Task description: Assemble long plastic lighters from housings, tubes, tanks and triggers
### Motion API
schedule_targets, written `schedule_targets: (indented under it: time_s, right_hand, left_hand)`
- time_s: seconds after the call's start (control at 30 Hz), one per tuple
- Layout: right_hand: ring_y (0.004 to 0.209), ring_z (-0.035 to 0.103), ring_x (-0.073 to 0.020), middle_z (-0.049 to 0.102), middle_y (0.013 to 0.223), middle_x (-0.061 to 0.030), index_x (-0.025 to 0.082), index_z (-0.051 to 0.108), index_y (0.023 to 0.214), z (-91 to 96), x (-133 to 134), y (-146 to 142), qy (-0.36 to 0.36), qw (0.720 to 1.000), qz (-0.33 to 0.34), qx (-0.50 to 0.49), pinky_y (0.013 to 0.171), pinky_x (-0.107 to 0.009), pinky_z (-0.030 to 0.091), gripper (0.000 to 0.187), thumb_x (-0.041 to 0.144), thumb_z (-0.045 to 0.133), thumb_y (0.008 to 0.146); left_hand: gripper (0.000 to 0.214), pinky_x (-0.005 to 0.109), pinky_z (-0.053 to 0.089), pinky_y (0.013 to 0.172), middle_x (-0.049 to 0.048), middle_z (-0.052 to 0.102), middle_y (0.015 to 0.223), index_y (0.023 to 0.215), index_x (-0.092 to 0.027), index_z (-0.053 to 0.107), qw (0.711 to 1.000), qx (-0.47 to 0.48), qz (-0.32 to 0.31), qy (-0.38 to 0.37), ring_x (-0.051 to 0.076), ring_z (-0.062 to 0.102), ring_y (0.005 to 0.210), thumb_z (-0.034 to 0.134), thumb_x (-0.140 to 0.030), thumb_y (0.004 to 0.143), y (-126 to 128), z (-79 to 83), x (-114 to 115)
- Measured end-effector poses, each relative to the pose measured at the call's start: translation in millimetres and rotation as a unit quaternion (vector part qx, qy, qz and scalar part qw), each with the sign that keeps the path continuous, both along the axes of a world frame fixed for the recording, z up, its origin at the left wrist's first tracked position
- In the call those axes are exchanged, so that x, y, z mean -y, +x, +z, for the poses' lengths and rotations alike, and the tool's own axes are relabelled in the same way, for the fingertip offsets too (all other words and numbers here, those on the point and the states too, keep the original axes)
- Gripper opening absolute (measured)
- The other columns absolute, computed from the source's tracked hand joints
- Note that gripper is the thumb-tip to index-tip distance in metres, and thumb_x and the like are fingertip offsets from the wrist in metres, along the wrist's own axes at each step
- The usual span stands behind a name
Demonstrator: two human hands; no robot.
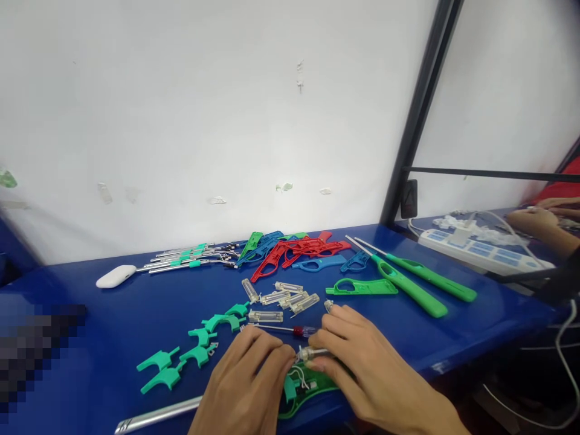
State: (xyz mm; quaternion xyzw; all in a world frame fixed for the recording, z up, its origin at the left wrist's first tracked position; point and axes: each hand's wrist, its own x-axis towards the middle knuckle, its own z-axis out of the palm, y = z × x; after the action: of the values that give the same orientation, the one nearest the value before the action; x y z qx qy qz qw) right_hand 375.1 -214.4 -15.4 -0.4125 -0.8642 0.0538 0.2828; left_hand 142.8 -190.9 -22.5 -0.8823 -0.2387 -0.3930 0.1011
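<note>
Left hand (244, 386) and right hand (362, 362) close together above an open green handle (324, 382) at the blue bench's (109, 332) near edge.
The right fingers (333, 343) pinch a small clear tank (312, 354) over the handle; the left fingers (280, 361) bunch at its end, their grip hidden. A metal tube (158, 415) emerges beside the left hand; a screwdriver (304, 331) lies just beyond.

Near the desk's (136, 326) front edge, the left grip (249, 383) covers one end of the silver tube (158, 415). The right grip (367, 359) hides part of the green casing (324, 382) and the clear piece's (310, 353) far end. Beyond the desk's right edge, another person's arm (541, 220) is cut off. Along its left edge, a pixelated dark patch (36, 347) cannot be made out.
</note>
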Motion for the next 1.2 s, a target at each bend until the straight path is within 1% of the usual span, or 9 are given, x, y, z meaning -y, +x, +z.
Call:
schedule_targets:
  time_s: [0.13, 0.33, 0.5, 0.57, 0.63, 0.73, 0.93, 1.1, 1.2]
  right_hand:
    - [0.089, 0.057, -0.0204, 0.062, 0.094, 0.0002, 0.024, 0.061, 0.102, -0.1, 1, 0, -0.018, 1.0, -0.012, -0.013, 0.107, -0.046, 0.041, 0.012, 0.022, 0.052, 0.11]
    - [0.089, 0.058, -0.0204, 0.062, 0.093, -0.0011, 0.022, 0.063, 0.103, 1.3, 1, 0, -0.009, 1.0, 0.0, -0.007, 0.108, -0.046, 0.043, 0.014, 0.023, 0.051, 0.11]
    - [0.09, 0.056, -0.0224, 0.062, 0.095, -0.0038, 0.022, 0.068, 0.103, 3.8, 1, 0, -0.001, 0.999, -0.009, -0.032, 0.094, -0.043, 0.049, 0.015, 0.026, 0.055, 0.109]
    - [0.093, 0.057, -0.0229, 0.062, 0.099, -0.0046, 0.023, 0.071, 0.11, 3.5, 1, 1, -0.005, 0.999, -0.015, -0.042, 0.089, -0.041, 0.051, 0.016, 0.027, 0.056, 0.109]
    - [0.093, 0.06, -0.0224, 0.063, 0.1, -0.0046, 0.024, 0.071, 0.124, 1.9, -1, 3, -0.007, 0.999, -0.01, -0.047, 0.088, -0.04, 0.052, 0.021, 0.029, 0.056, 0.11]
    - [0.095, 0.063, -0.0219, 0.067, 0.102, -0.0051, 0.022, 0.067, 0.136, -1.2, -3, 4, 0.0, 0.998, 0.0, -0.058, 0.089, -0.04, 0.052, 0.029, 0.031, 0.057, 0.11]
    - [0.096, 0.065, -0.0202, 0.073, 0.105, -0.0027, 0.023, 0.072, 0.114, -3.1, -3, 4, 0.024, 0.995, 0.003, -0.096, 0.097, -0.04, 0.049, 0.014, 0.027, 0.059, 0.11]
    - [0.096, 0.066, -0.0195, 0.076, 0.106, -0.0005, 0.024, 0.072, 0.109, -2.6, 2, 6, 0.001, 0.996, -0.001, -0.093, 0.1, -0.042, 0.045, 0.014, 0.022, 0.058, 0.11]
    - [0.098, 0.067, -0.0194, 0.076, 0.107, -0.0008, 0.024, 0.072, 0.108, -0.8, 4, 7, -0.019, 0.996, -0.001, -0.084, 0.099, -0.041, 0.047, 0.016, 0.023, 0.057, 0.11]
  left_hand:
    - [0.024, 0.034, 0.055, 0.083, 0.0015, 0.073, 0.09, 0.108, -0.018, 0.066, 0.999, -0.013, 0.018, 0.023, 0.019, 0.064, 0.079, 0.044, -0.008, 0.108, -2, 1.7, -1]
    - [0.028, 0.033, 0.056, 0.077, 0.0023, 0.072, 0.088, 0.104, -0.018, 0.066, 1.0, -0.024, 0.007, -0.003, 0.019, 0.063, 0.077, 0.044, -0.002, 0.102, -3, 2.0, 2]
    - [0.028, 0.034, 0.059, 0.082, 0.0026, 0.073, 0.092, 0.11, -0.018, 0.067, 1.0, -0.024, 0.014, 0.004, 0.019, 0.065, 0.08, 0.046, -0.003, 0.103, -5, 1.0, 1]
    - [0.029, 0.035, 0.059, 0.09, 0.0039, 0.075, 0.101, 0.12, -0.019, 0.067, 0.999, -0.028, 0.036, 0.011, 0.02, 0.068, 0.09, 0.046, -0.006, 0.106, -8, -0.4, 3]
    - [0.031, 0.036, 0.059, 0.096, 0.0059, 0.075, 0.111, 0.131, -0.02, 0.065, 0.997, -0.023, 0.066, 0.013, 0.022, 0.069, 0.103, 0.048, -0.01, 0.107, -12, -2.2, 7]
    - [0.028, 0.036, 0.06, 0.094, 0.0067, 0.076, 0.114, 0.131, -0.021, 0.066, 0.996, -0.013, 0.089, 0.027, 0.023, 0.07, 0.109, 0.047, -0.018, 0.11, -18, -4.7, 16]
    - [0.027, 0.036, 0.064, 0.085, 0.0059, 0.077, 0.108, 0.123, -0.021, 0.068, 0.994, -0.038, 0.094, 0.045, 0.022, 0.075, 0.098, 0.044, -0.022, 0.112, -20, -7.3, 24]
    - [0.026, 0.038, 0.065, 0.085, 0.0067, 0.076, 0.108, 0.123, -0.022, 0.067, 0.996, -0.032, 0.089, -0.003, 0.022, 0.074, 0.097, 0.044, -0.021, 0.111, -17, -7.4, 28]
    - [0.025, 0.039, 0.066, 0.086, 0.0076, 0.075, 0.111, 0.126, -0.022, 0.066, 0.995, -0.038, 0.092, -0.03, 0.023, 0.073, 0.101, 0.047, -0.02, 0.11, -19, -9.4, 30]
